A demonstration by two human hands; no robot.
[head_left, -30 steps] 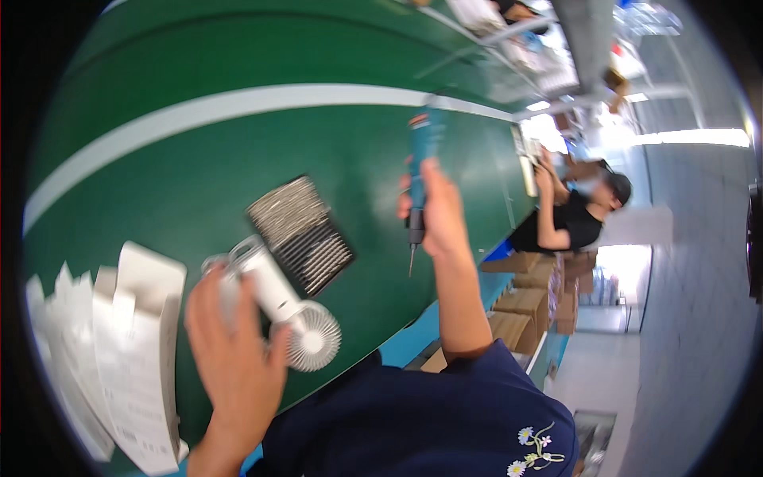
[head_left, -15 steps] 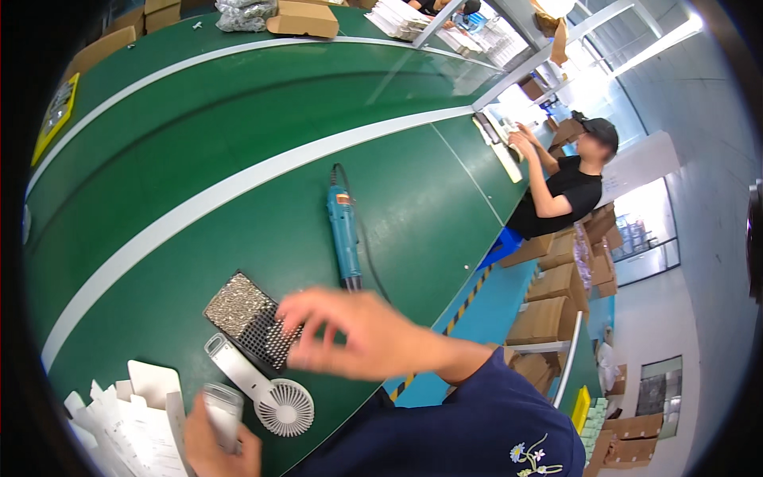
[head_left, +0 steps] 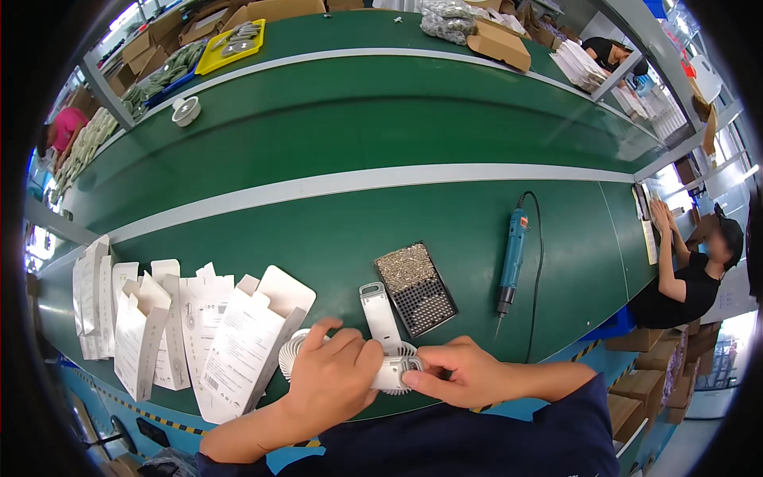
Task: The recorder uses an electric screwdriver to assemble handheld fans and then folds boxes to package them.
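A white handheld fan (head_left: 389, 372) is between my two hands at the table's near edge. My left hand (head_left: 338, 370) is closed round its middle, with the round grille (head_left: 291, 347) showing left of the fingers. My right hand (head_left: 465, 372) pinches the handle's grey loop end between thumb and fingers. Just beyond lies a second white handheld fan (head_left: 379, 312), its round head partly hidden behind the held one. Next to it is a black screw tray (head_left: 447, 306), heaped with small screws at its far end and with a grid of holes at its near end.
A teal electric screwdriver (head_left: 513, 258) with a black cable lies right of the tray. Several white cartons (head_left: 242, 350) stand at the left. Beyond the pale rail are a white round part (head_left: 186, 111) and a yellow tray (head_left: 230, 48). A co-worker (head_left: 691, 262) is at the far right.
My view has turned left. My right hand has left the space over the screw tray and now grips the held fan's end. The left hand has brought that fan over the other one.
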